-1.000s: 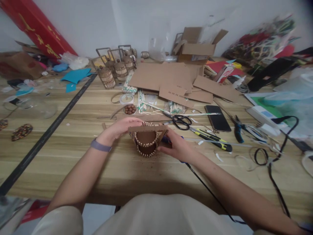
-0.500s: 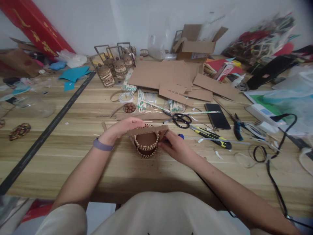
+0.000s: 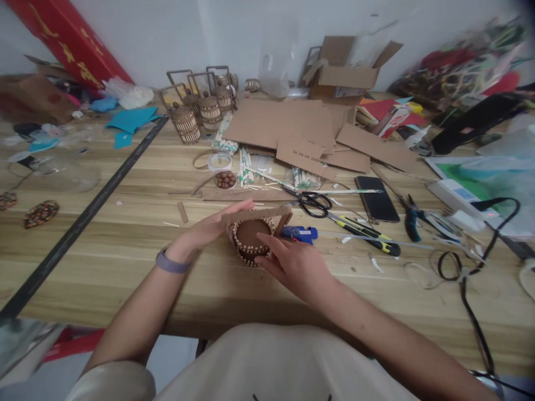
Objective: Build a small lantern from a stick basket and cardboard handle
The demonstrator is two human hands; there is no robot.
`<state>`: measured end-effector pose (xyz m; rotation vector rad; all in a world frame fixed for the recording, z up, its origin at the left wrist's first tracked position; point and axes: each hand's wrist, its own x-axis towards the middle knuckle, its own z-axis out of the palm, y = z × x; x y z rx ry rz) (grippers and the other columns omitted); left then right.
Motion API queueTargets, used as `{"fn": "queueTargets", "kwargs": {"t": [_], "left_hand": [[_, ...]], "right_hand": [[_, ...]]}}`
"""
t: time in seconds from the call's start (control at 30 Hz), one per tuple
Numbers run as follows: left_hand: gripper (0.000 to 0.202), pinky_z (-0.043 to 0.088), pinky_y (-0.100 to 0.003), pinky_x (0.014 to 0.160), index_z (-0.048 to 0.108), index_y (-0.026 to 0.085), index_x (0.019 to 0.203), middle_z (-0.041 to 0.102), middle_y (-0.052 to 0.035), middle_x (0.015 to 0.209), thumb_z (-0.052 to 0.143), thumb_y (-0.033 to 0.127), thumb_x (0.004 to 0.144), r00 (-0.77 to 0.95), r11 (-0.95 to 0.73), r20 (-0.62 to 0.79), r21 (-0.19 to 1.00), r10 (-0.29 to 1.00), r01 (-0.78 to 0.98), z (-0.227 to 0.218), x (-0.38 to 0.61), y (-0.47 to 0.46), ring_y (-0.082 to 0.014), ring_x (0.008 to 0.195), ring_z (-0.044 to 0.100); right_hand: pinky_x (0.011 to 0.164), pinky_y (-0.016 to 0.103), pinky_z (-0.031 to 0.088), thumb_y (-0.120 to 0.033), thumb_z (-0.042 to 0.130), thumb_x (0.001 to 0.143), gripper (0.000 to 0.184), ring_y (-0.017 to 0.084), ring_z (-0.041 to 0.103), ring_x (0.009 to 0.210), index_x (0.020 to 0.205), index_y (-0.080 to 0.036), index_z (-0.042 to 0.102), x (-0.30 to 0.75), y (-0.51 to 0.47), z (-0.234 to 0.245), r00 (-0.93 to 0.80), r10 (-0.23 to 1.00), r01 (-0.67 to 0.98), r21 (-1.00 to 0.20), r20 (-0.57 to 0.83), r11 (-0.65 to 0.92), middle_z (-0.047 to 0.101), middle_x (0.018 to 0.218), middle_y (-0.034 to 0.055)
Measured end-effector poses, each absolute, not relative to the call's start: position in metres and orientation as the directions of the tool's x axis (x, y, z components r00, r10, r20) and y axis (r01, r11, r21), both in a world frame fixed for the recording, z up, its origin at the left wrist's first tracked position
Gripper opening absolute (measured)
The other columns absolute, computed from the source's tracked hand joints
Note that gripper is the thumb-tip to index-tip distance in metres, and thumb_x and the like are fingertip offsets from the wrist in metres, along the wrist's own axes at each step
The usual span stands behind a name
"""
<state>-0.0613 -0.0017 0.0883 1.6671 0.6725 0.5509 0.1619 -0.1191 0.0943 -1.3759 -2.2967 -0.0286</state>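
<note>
- The left hand (image 3: 209, 229) lies open and flat against the left side of a small basket (image 3: 252, 240), fingers stretched toward the cardboard handle (image 3: 256, 214) over it; a purple band sits on the wrist.
- The right hand (image 3: 295, 262) is open too, fingers spread, resting on the basket's near right side with one fingertip at the rim.
- The basket stands on the wooden table (image 3: 125, 267), near its front edge, straight ahead of the person; its brown wall is ringed with short pale sticks.
- A blue tool (image 3: 298, 233) lies just right of the basket, near the right hand.
- Scissors (image 3: 311, 201) lie behind it; a yellow-black cutter (image 3: 368, 234) and a dark phone (image 3: 377, 198) lie farther right.
- A small dish of brown beads (image 3: 225, 179) and a tape roll (image 3: 219, 161) lie behind the basket.
- Finished baskets (image 3: 196, 116) with handles stand at the back left.
- Flat cardboard sheets (image 3: 284, 123) and an open box (image 3: 343, 78) lie at the back.
- A black cable (image 3: 468, 289) runs along the right.
</note>
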Motion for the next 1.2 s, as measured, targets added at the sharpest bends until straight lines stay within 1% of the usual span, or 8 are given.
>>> {"fn": "queueTargets", "kwargs": {"t": [0.13, 0.23, 0.37, 0.5, 0.7, 0.93, 1.07, 1.2], "left_hand": [[0.132, 0.031, -0.063, 0.119, 0.023, 0.032, 0.162, 0.032, -0.0132, 0.166, 0.081, 0.08, 0.054, 0.797, -0.217, 0.087, 0.975, 0.598, 0.057, 0.074, -0.07, -0.017, -0.0422, 0.15, 0.035], [0.115, 0.034, -0.057, 0.12, 0.024, 0.034, 0.161, 0.038, -0.0105, 0.164, 0.087, 0.057, 0.067, 0.747, -0.293, 0.064, 0.94, 0.661, 0.178, 0.07, -0.072, -0.022, -0.0374, 0.149, 0.038], [0.083, 0.032, -0.053, 0.122, 0.038, 0.028, 0.156, 0.042, -0.0092, 0.161, 0.076, 0.037, 0.083, 0.739, -0.401, 0.048, 0.862, 0.672, 0.309, 0.076, -0.075, -0.02, -0.0329, 0.148, 0.04], [0.082, 0.037, -0.052, 0.119, 0.035, 0.027, 0.158, 0.043, -0.0095, 0.161, 0.071, 0.035, 0.084, 0.723, -0.422, 0.028, 0.828, 0.69, 0.371, 0.08, -0.078, -0.018, -0.0321, 0.146, 0.044], [0.064, 0.045, -0.045, 0.113, 0.055, 0.02, 0.144, 0.064, -0.0096, 0.142, 0.063, 0.03, 0.081, 0.732, -0.435, 0.003, 0.805, 0.681, 0.402, 0.084, -0.078, -0.017, -0.0297, 0.13, 0.06], [0.068, 0.04, -0.04, 0.118, 0.043, 0.024, 0.151, 0.055, -0.007, 0.151, 0.059, 0.024, 0.085, 0.763, -0.485, -0.022, 0.761, 0.646, 0.432, 0.104, -0.076, -0.022, -0.0245, 0.138, 0.053], [0.082, 0.036, -0.043, 0.12, 0.031, 0.025, 0.156, 0.049, -0.009, 0.154, 0.067, 0.022, 0.082, 0.762, -0.438, -0.029, 0.804, 0.646, 0.402, 0.092, -0.074, -0.033, -0.0263, 0.143, 0.047], [0.125, 0.024, -0.057, 0.125, 0.021, 0.025, 0.158, 0.041, -0.016, 0.156, 0.093, 0.039, 0.057, 0.649, -0.349, 0.037, 0.865, 0.76, 0.36, 0.054, -0.068, -0.048, -0.0377, 0.144, 0.04]], "right_hand": [[0.054, 0.029, 0.032, -0.037, 0.062, 0.098, 0.021, 0.018, 0.07, 0.063, 0.096, -0.017, 0.069, 0.16, -0.111, 0.09, -0.391, 0.878, 0.851, -0.255, 0.277, 0.459, 0.076, 0.076, 0.0039], [0.054, 0.028, 0.032, -0.035, 0.065, 0.097, 0.019, 0.017, 0.068, 0.061, 0.091, -0.017, 0.068, 0.161, -0.109, 0.09, -0.379, 0.889, 0.841, -0.305, 0.257, 0.447, 0.076, 0.075, 0.0035], [0.056, 0.026, 0.034, -0.034, 0.064, 0.097, 0.018, 0.015, 0.065, 0.06, 0.092, -0.018, 0.067, 0.164, -0.109, 0.09, -0.382, 0.883, 0.808, -0.365, 0.272, 0.462, 0.073, 0.072, 0.003], [0.057, 0.025, 0.036, -0.034, 0.063, 0.097, 0.017, 0.014, 0.063, 0.059, 0.092, -0.018, 0.066, 0.167, -0.11, 0.086, -0.387, 0.878, 0.776, -0.416, 0.281, 0.475, 0.071, 0.071, 0.0023], [0.058, 0.025, 0.036, -0.033, 0.063, 0.097, 0.016, 0.014, 0.062, 0.059, 0.092, -0.018, 0.065, 0.17, -0.109, 0.085, -0.408, 0.858, 0.733, -0.448, 0.312, 0.512, 0.069, 0.069, 0.0013], [0.057, 0.025, 0.035, -0.033, 0.064, 0.096, 0.016, 0.014, 0.062, 0.059, 0.09, -0.018, 0.065, 0.168, -0.111, 0.09, -0.413, 0.851, 0.73, -0.441, 0.325, 0.523, 0.068, 0.067, 0.0002], [0.057, 0.026, 0.035, -0.035, 0.062, 0.097, 0.018, 0.014, 0.062, 0.059, 0.091, -0.018, 0.065, 0.166, -0.113, 0.093, -0.401, 0.867, 0.744, -0.447, 0.297, 0.497, 0.068, 0.067, 0.0], [0.058, 0.026, 0.036, -0.034, 0.062, 0.097, 0.017, 0.015, 0.063, 0.061, 0.092, -0.018, 0.066, 0.166, -0.115, 0.093, -0.402, 0.875, 0.755, -0.443, 0.27, 0.484, 0.069, 0.069, 0.0011]]}}
